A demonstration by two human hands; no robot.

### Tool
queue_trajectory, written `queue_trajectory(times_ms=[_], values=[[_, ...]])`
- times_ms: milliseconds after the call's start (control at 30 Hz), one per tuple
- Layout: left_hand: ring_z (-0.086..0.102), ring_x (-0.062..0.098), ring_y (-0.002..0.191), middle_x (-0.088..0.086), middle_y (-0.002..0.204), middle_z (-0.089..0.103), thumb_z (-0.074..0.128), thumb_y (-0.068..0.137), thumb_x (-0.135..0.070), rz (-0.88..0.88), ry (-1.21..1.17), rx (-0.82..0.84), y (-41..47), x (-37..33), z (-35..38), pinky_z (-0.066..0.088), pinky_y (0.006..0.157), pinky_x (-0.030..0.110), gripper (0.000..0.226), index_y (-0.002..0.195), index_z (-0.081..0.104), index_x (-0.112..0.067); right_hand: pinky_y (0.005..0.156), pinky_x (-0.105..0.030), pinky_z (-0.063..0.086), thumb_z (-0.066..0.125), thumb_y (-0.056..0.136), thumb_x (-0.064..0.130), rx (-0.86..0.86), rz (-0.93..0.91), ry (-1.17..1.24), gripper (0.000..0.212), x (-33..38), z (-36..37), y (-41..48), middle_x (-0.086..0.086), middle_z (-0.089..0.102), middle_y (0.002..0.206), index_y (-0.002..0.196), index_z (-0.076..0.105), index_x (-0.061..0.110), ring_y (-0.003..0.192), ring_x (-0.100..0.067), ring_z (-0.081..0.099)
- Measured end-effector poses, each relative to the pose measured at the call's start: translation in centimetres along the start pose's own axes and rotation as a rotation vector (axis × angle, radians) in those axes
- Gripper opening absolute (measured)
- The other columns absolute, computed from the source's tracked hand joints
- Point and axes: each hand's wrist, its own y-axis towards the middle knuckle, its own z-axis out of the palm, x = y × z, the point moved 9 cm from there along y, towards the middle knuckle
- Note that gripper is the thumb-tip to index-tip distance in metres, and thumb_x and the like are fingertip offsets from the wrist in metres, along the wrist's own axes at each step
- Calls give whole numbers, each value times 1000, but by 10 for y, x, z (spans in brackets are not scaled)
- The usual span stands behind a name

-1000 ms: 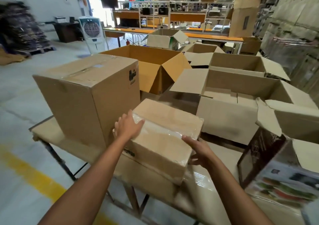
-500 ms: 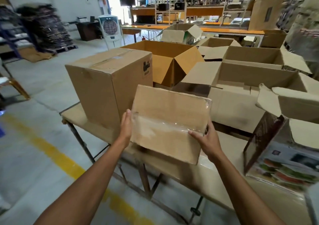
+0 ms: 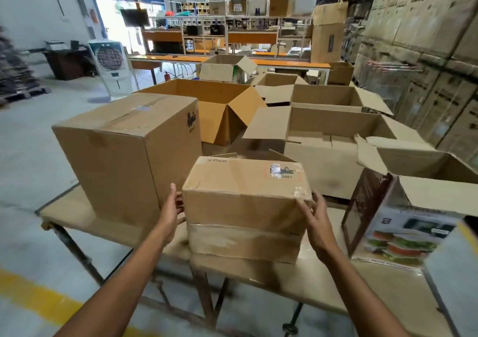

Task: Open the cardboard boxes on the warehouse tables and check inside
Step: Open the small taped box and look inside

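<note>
A small brown cardboard box (image 3: 245, 194) stands on the table (image 3: 336, 282) near its front edge. "PICO" is printed on its top, next to a label reading 3481, and clear tape runs across the face toward me. Its flaps are closed. My left hand (image 3: 172, 207) presses against the box's left side with the thumb up. My right hand (image 3: 316, 220) touches the right side with spread, fairly straight fingers. The box sits between both hands.
A large taped-shut box (image 3: 124, 155) stands right beside the small one on the left. Several open boxes (image 3: 333, 140) fill the table behind. A printed product box (image 3: 403, 233) with open flaps is at the right. A stack of cartons lines the right wall.
The small box was tilted up in both hands and turned. It now rests on the table with a taped face toward me and the labelled side up. My view has lifted.
</note>
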Motion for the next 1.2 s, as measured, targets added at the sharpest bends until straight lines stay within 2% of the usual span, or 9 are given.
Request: queue_trajectory(times_ms=[100, 233, 367, 500, 633, 800, 933, 1067, 1200], values=[[61, 23, 103, 10, 119, 65, 35, 102, -57, 149, 139, -19, 25, -66, 7, 51, 83, 39, 54, 121, 59, -12, 104, -46, 43, 60, 91, 58, -215, -91, -182, 75, 47, -13, 19, -11, 44, 151, 151, 34, 23, 135, -27, 45], [51, 18, 108, 0, 124, 53, 49, 101, -46, 320, 433, 51, 55, -139, 53, 47, 92, 40, 43, 130, 49, -15, 100, -45, 44, 66, 91, 47, -269, -212, -646, 63, 104, 8, 61, -7, 52, 144, 143, 46, 19, 129, -27, 49], [49, 31, 130, 11, 147, 45, 45, 94, -63, 300, 831, 108, 74, -129, 90, 45, 104, 55, 67, 144, 41, -19, 110, -54, 38, 69, 84, 55, -150, -49, -890, 87, 95, 35, 100, -7, 32, 158, 153, 29, 21, 142, -33, 32], [45, 35, 135, 13, 152, 42, 38, 97, -65, 305, 1208, 71, 75, -116, 101, 43, 105, 53, 71, 150, 38, -19, 115, -57, 29, 49, 87, 72, -37, 154, -1041, 96, 60, 43, 121, -12, 10, 166, 158, 13, 18, 147, -41, 23], [49, 33, 130, 11, 148, 47, 39, 97, -63, 338, 1211, 106, 71, -121, 104, 45, 102, 49, 67, 149, 40, -21, 107, -52, 42, 47, 88, 73, -70, 123, -1040, 92, 68, 40, 113, -11, 32, 157, 155, 21, 15, 136, -36, 43], [57, 25, 108, 5, 128, 55, 38, 99, -61, 488, 1153, 47, 35, -126, 90, 50, 86, 39, 54, 134, 50, -22, 99, -48, 48, 51, 86, 72, -139, 32, -1009, 89, 81, 31, 71, -11, 37, 148, 154, 28, 20, 126, -36, 50], [53, 11, 87, -4, 110, 53, 40, 101, -56, 611, 997, -51, -11, -136, 72, 40, 65, 26, 38, 113, 56, -24, 86, -41, 52, 52, 84, 73, -280, -113, -923, 65, 99, 22, 24, -3, 46, 127, 132, 52, 30, 109, -26, 56], [52, 7, 79, -7, 96, 53, 41, 102, -51, 698, 789, -108, -32, -141, 61, 37, 62, 25, 34, 94, 58, -23, 82, -44, 56, 45, 81, 81, -456, -141, -808, 66, 105, 15, 0, 0, 46, 110, 113, 62, 26, 95, -23, 58], [55, 13, 77, -5, 87, 55, 45, 103, -42, 699, 524, -145, -33, -118, 50, 35, 60, 26, 33, 81, 54, -19, 79, -37, 49, 52, 88, 69, -554, -186, -664, 49, 95, 14, -20, -4, 46, 105, 96, 63, 22, 97, -23, 52]])
